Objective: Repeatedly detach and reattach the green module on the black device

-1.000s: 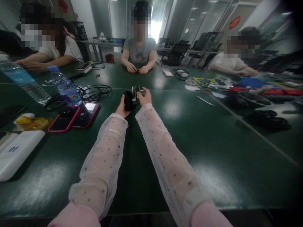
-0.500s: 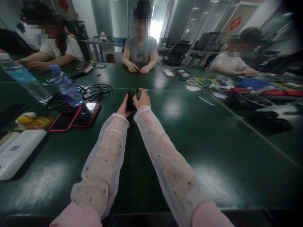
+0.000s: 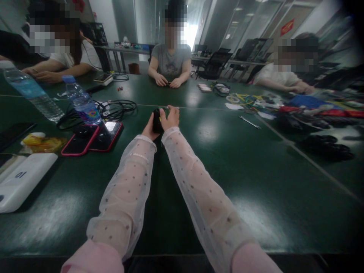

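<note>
Out over the middle of the green table (image 3: 227,182), my left hand (image 3: 150,126) is closed around a small black object (image 3: 156,120) of a kind I cannot make out. A bit of yellow shows at its right side. My right hand (image 3: 170,118) is against that same side, its thumb at the black object and its fingers bent beyond it. The far side of the object and what lies under the right fingers are hidden.
Phones (image 3: 105,136), a white power bank (image 3: 28,182), bottles (image 3: 81,100) and black cables (image 3: 122,108) lie to the left. A wrench (image 3: 249,122) and tangled cables (image 3: 247,99) lie to the right. A person (image 3: 170,62) sits opposite, with others at both sides.
A green piece that showed between my right thumb and fingers is now out of sight. The right fingers have shifted slightly, while my left hand keeps its hold on the black object.
</note>
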Action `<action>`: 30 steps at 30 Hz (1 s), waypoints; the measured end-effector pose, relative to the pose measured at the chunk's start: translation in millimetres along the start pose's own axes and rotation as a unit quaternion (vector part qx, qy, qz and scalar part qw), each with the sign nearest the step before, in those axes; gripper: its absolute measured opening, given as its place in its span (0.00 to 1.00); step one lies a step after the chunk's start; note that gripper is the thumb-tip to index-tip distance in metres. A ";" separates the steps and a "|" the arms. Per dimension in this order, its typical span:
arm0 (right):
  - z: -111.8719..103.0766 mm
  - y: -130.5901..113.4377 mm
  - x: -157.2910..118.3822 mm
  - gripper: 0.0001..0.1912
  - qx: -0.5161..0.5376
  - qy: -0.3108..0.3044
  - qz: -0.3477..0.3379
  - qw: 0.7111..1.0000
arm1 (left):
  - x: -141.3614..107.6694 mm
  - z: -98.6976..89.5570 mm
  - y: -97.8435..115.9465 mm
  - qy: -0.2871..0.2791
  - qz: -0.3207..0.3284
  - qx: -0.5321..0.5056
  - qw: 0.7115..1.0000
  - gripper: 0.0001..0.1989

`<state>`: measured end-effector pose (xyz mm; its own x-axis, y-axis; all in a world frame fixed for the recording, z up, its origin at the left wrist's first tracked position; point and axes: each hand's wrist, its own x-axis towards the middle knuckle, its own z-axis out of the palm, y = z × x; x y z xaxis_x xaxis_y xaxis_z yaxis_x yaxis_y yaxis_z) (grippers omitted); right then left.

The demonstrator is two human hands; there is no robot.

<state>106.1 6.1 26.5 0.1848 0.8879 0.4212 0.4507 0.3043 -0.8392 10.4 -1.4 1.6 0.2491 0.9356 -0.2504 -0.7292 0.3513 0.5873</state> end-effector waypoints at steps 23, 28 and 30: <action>-34.8 65.9 1.4 0.14 0.579 -0.082 0.373 0.721 | -12.7 -3.1 7.7 -0.046 0.056 -0.088 0.993 0.26; -34.6 68.1 1.5 0.13 0.580 -0.084 0.366 0.723 | -16.7 -0.6 11.3 -0.059 0.019 -0.041 0.997 0.28; -33.6 69.7 2.4 0.14 0.580 -0.081 0.370 0.721 | -15.3 0.7 9.7 -0.072 -0.008 -0.025 0.997 0.28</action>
<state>167.3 17.9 -19.4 -0.1463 0.9555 -0.2561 -0.7705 -0.2725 -0.5762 -0.1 -12.3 11.6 0.3472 0.9265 -0.1449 -0.7539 0.3677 0.5444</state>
